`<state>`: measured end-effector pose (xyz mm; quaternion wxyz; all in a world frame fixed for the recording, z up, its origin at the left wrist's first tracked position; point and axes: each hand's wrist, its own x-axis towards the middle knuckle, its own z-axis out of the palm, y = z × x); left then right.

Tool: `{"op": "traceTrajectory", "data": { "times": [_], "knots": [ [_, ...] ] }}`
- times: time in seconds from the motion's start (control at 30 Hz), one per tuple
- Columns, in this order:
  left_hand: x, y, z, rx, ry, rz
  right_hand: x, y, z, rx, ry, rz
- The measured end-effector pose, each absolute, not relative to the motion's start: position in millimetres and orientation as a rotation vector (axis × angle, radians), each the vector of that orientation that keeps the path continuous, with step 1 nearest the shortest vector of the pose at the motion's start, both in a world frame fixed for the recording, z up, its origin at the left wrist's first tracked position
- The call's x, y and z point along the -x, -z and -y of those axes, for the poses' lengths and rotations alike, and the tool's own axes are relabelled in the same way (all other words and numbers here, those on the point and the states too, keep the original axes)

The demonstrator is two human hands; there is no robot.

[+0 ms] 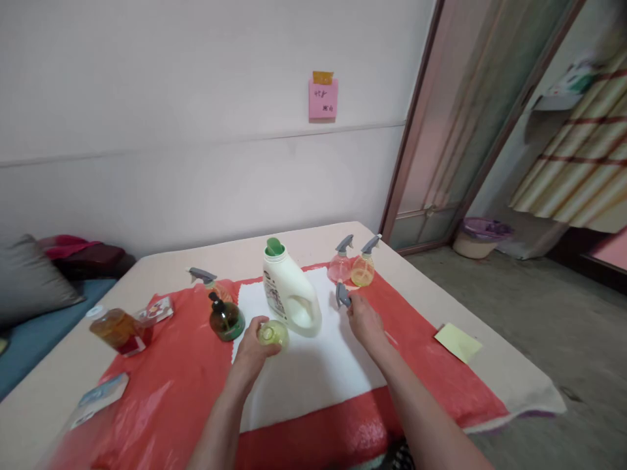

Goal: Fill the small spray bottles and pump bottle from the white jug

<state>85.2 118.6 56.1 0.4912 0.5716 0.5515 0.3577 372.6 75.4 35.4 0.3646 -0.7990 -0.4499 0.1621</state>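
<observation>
My left hand (pixel 253 350) is wrapped round a small round yellow-green bottle (pixel 273 333) with no top on it, resting on a white cloth (pixel 318 372). My right hand (pixel 363 320) pinches a grey spray-trigger head (pixel 342 295) just right of a white detergent jug (pixel 290 297) with a green cap. The jug stands upright between my two hands.
A dark green pump bottle (pixel 226 318) and an orange spray bottle (pixel 209 282) stand left of the jug. Pink (pixel 340 262) and yellow (pixel 364 266) spray bottles stand behind. An amber bottle (pixel 116 329) lies left on the red sheet (pixel 166 385). A yellow note (pixel 458 342) lies right.
</observation>
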Motion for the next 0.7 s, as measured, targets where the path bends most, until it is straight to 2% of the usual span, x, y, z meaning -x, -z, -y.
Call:
{"op": "traceTrajectory", "data": {
  "times": [0.3,0.47,0.7],
  "knots": [
    [-85.1,-31.2,-135.6,-1.588,-0.795,-1.522,-350.7,-15.1,-79.5,2.269,-0.366,1.402],
    [-94.7,-29.1,-126.1,-1.678,-0.779,-1.555,-335.1,-30.0,-81.2,2.036,-0.358,1.425],
    [-85.9,-40.1,-122.8,-1.7,-0.765,-1.642,-303.0,-29.0,-100.2,1.672,-0.558,1.314]
  ]
}}
